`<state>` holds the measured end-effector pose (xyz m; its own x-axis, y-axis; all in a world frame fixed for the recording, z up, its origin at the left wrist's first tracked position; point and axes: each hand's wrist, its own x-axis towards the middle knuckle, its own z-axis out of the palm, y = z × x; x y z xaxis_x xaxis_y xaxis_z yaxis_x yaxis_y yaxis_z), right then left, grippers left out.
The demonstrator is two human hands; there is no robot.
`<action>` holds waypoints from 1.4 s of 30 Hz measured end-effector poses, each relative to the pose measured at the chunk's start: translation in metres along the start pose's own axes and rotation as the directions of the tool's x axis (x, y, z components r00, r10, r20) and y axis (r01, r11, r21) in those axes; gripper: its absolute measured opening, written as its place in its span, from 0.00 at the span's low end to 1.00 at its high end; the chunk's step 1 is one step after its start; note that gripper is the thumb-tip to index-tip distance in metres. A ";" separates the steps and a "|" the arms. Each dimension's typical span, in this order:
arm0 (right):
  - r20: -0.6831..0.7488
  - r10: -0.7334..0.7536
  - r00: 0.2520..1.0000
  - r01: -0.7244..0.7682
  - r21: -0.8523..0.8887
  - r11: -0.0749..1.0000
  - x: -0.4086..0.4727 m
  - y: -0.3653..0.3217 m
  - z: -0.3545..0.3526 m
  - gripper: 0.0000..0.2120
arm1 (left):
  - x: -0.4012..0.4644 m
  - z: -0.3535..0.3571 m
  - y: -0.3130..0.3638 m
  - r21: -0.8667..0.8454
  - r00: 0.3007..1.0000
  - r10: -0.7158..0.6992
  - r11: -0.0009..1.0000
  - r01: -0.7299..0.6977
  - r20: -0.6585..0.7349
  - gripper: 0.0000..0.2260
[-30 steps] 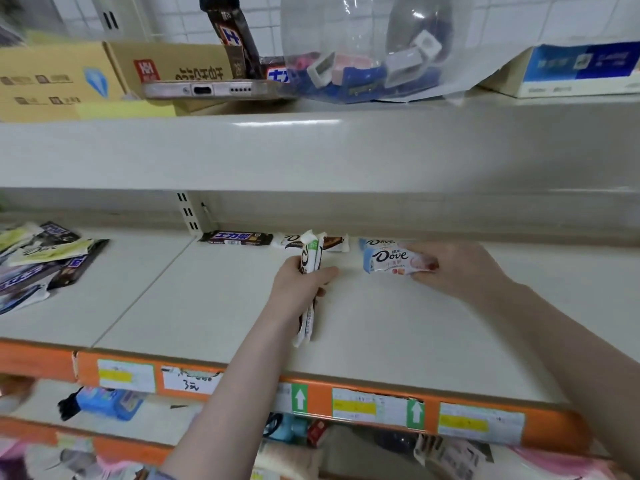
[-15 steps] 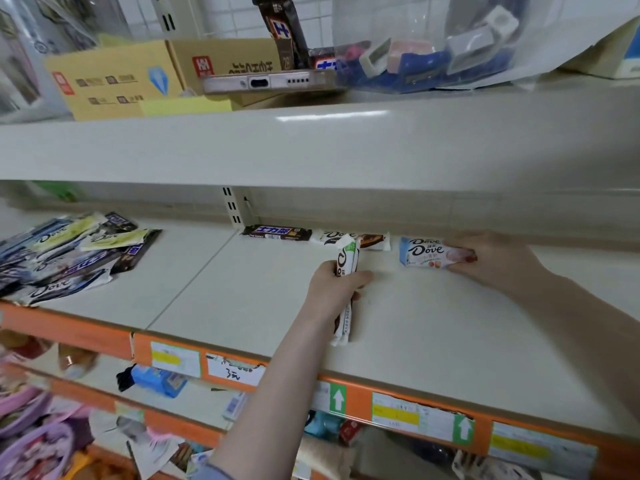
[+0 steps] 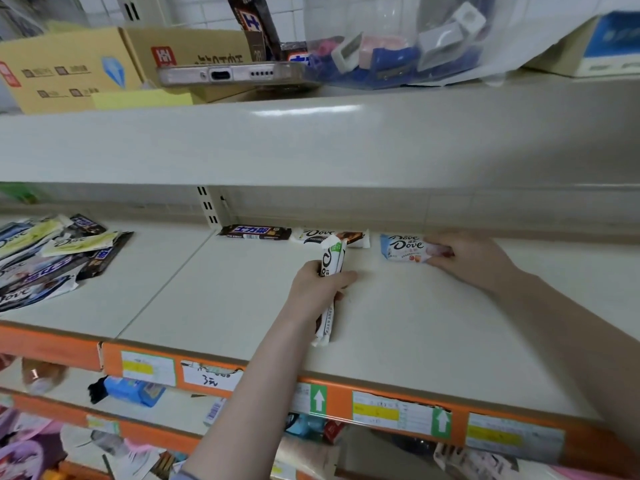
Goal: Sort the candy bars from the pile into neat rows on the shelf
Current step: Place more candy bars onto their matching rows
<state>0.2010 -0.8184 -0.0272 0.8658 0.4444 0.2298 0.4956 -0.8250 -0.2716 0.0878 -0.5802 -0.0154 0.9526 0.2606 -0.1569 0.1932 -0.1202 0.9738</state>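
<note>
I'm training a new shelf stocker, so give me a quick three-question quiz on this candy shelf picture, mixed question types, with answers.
1. True or false: the left hand holds nothing.
2. How many bars lie along the back wall, counting the one under the right hand?
3. The pile lies: A) left end of the shelf, B) right end, C) top shelf.

Key: 1. False, it grips white bars. 2. Three: dark bar, white Dove, blue Dove. 3. A.

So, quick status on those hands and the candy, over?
Left hand grips a stack of white bars. Right hand holds the blue Dove bar at the back row. Pile waits left; nothing in the way.
</note>
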 end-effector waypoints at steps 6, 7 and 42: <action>-0.016 0.019 1.000 -0.018 0.027 0.999 -0.001 -0.002 0.001 0.13 | 0.000 -0.001 0.001 0.041 0.999 0.003 0.999 -0.004 0.032 0.10; -0.012 0.025 1.000 -0.025 0.031 0.999 -0.001 -0.002 0.001 0.15 | 0.000 -0.001 0.001 0.040 0.999 0.007 0.999 -0.008 0.037 0.11; 0.120 0.206 0.971 -0.210 0.839 0.503 -0.025 -0.107 0.000 0.09 | -0.008 -0.004 0.003 0.035 0.957 0.017 0.999 -0.028 0.290 0.13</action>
<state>0.1260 -0.7417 -0.0038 0.9514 0.3031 0.0551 0.1247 -0.2155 -0.9685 0.0797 -0.5785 -0.0110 0.9830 -0.0301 -0.1814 0.1743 -0.1609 0.9714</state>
